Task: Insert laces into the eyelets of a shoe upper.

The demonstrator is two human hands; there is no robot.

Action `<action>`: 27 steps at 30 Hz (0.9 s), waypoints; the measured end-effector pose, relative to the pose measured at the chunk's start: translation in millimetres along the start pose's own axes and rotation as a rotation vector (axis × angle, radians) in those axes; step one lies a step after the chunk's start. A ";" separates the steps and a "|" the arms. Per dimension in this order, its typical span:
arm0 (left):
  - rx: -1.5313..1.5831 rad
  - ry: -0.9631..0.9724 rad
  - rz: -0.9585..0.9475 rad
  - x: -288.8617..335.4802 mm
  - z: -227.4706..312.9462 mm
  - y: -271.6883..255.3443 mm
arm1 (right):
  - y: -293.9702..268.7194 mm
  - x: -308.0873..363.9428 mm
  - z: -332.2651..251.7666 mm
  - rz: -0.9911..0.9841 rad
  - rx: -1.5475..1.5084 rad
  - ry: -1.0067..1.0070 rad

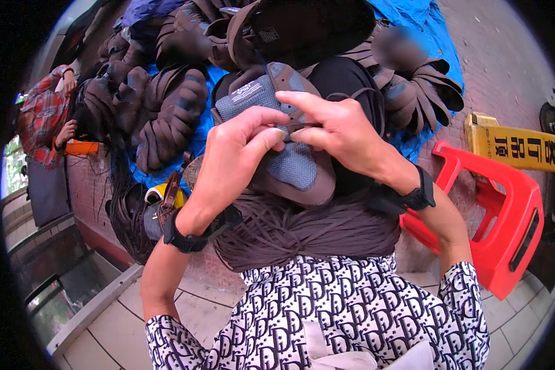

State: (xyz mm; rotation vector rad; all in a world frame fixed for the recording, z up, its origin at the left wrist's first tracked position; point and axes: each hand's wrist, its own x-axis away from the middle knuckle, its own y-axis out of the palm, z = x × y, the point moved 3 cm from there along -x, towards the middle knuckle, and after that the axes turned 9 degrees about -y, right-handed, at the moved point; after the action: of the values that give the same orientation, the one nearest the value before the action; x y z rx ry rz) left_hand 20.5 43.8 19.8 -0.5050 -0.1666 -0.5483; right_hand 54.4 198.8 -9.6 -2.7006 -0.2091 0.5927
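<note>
A brown shoe upper [319, 194] with blue mesh panels lies on my lap, its rounded toe toward me. My left hand [231, 154] is over its eyelet area, thumb and forefinger pinched together; whatever is between them is too small to make out. From the other side my right hand [345, 129] reaches over the same eyelets, forefinger stretched out and thumb apart from it. A thick bundle of flat brown laces [308, 231] rests across my lap, below the toe. My hands partly hide the middle of the upper.
Stacks of similar brown uppers [169, 117] lie on a blue tarp [447, 40] ahead. A red plastic stool [515, 237] and a yellow sign [518, 145] stand at right. Another person in a checked shirt [37, 114] is at far left, near more dark laces [129, 216].
</note>
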 end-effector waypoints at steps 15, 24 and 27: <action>-0.056 0.034 0.008 -7.2 -2.9 3.3 | 0.3 -7.1 -9.4 0.110 0.157 -0.193; -0.004 -0.170 -0.136 -26.5 -1.7 -3.2 | -11.1 7.0 8.1 0.216 0.282 -0.302; 0.015 -0.187 -0.190 -32.0 -3.5 -1.2 | 2.4 19.7 15.5 0.011 0.120 -0.051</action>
State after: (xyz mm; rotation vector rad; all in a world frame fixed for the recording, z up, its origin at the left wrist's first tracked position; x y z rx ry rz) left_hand -7.1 55.8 8.2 -0.5287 -0.4003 -0.6845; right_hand 65.7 205.8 -31.1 -2.5745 -0.1658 0.6567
